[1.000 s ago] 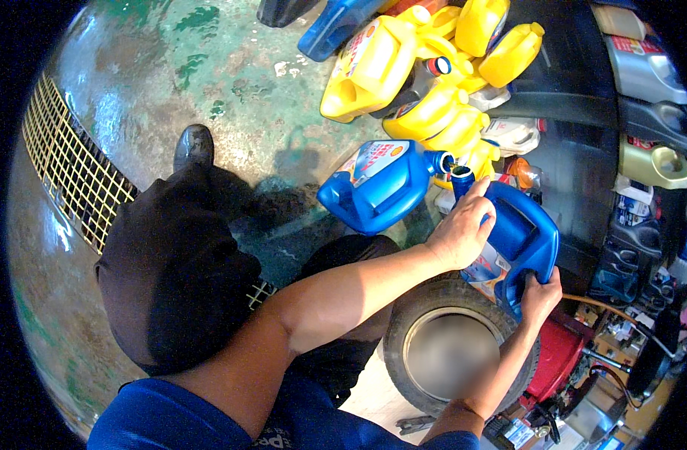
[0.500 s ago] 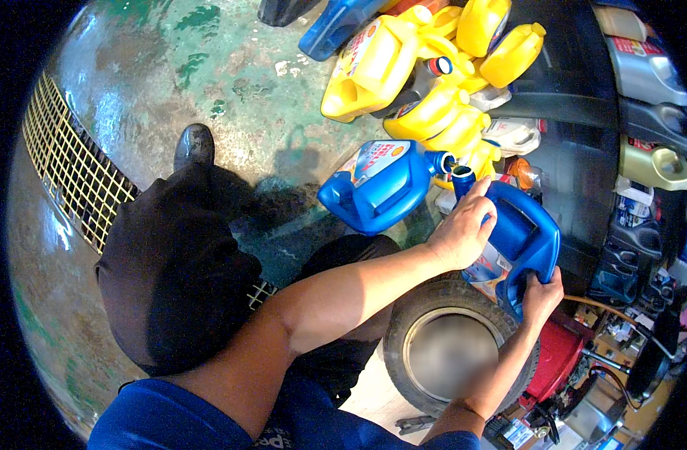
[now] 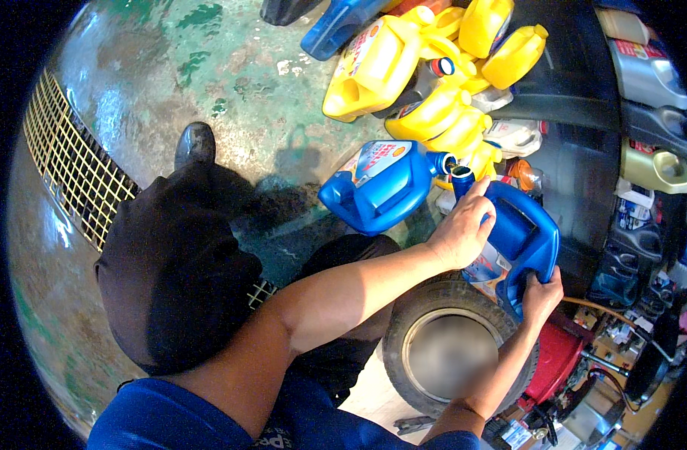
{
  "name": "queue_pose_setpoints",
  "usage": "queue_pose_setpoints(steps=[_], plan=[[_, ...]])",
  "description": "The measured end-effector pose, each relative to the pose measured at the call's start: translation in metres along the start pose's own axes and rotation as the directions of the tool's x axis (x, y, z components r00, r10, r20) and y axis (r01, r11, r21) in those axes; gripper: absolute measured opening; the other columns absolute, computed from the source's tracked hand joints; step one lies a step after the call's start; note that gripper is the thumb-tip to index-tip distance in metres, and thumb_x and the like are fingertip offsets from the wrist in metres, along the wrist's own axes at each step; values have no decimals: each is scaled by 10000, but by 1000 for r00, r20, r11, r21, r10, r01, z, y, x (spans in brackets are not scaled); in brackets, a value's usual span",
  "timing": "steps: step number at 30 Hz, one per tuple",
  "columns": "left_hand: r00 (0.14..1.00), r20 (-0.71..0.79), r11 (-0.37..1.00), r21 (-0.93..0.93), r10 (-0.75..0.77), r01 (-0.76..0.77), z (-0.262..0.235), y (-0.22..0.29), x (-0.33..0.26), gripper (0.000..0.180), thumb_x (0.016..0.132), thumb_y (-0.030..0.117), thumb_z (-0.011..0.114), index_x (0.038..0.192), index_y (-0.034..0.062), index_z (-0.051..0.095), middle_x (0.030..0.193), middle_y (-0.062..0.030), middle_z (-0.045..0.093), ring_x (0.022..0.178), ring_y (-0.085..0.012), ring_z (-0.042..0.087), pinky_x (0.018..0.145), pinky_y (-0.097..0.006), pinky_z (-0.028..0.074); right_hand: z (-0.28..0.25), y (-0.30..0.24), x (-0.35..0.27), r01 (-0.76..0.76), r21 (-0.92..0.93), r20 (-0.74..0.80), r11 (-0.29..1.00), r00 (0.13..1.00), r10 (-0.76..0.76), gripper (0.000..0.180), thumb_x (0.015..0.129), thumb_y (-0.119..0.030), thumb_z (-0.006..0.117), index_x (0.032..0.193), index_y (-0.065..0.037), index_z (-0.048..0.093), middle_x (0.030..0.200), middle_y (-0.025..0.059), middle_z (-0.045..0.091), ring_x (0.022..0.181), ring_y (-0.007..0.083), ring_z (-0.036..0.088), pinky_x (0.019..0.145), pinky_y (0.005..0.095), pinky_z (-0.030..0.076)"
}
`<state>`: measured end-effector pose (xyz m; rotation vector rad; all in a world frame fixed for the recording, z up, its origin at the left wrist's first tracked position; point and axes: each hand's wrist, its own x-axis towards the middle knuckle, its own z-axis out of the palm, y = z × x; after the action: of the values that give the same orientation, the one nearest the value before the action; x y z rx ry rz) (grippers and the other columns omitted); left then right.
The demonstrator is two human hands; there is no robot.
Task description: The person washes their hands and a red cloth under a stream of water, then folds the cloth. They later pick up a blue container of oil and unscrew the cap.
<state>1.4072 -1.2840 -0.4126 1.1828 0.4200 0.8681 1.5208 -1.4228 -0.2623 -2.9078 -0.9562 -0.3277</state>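
Both hands grip one blue oil jug (image 3: 535,225), its uncapped dark neck pointing up and left in the picture. My left hand (image 3: 463,229) holds the jug near the neck, with the index finger stretched along its shoulder. My right hand (image 3: 543,296) is wrapped round the jug's lower end. Close to that neck is the mouth of a second blue jug (image 3: 381,191), which has a printed label and lies to the left. The two mouths nearly meet; whether they touch or any liquid passes, I cannot tell.
Several yellow jugs (image 3: 377,67) are heaped beyond, with another blue jug (image 3: 336,30) beside them. A tire (image 3: 411,375) lies below the held jug. Shelves at right carry bottles (image 3: 651,165). A red object (image 3: 550,360) sits lower right. A floor grating (image 3: 77,161) lies left.
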Motion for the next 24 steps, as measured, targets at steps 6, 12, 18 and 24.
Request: queue_pose_setpoints(steps=[6, 12, 18, 24], plan=[[1000, -10, 1000, 18, 12, -12, 0, -1, 0, 86, 903, 68, 545, 944, 31, 479, 1467, -309, 266, 1382, -417, 272, 1137, -430, 254, -3, -7, 0, -46, -31, 40, 998, 998, 48, 221, 671, 11, 713, 868, -1, 613, 756, 167, 661, 694, 261, 649, 697, 370, 501], [1000, -11, 1000, 13, -10, 10, -1, 2, 0, 80, 902, 70, 539, 936, 25, 483, 1459, -312, 277, 1376, -418, 281, 1135, -426, 257, -2, -5, 0, -14, 10, 25, 1000, 1000, 14, 223, 672, 17, 704, 874, -1, 612, 745, 167, 655, 687, 237, 643, 696, 370, 498], [1000, -20, 1000, 11, 13, -13, 0, -1, 0, 77, 901, 75, 537, 935, 27, 486, 1454, -314, 286, 1377, -418, 281, 1131, -427, 260, -3, -9, 1, -15, -17, 32, 1000, 999, 16, 230, 672, 20, 695, 887, 5, 613, 745, 179, 653, 691, 252, 647, 697, 376, 498], [1000, -26, 1000, 12, 16, -16, 1, -2, 0, 76, 901, 71, 539, 936, 29, 486, 1451, -318, 289, 1379, -419, 276, 1132, -428, 258, -3, -4, 3, 2, -52, 39, 999, 999, 0, 224, 672, 24, 692, 878, 9, 606, 738, 184, 646, 673, 267, 635, 692, 379, 497]])
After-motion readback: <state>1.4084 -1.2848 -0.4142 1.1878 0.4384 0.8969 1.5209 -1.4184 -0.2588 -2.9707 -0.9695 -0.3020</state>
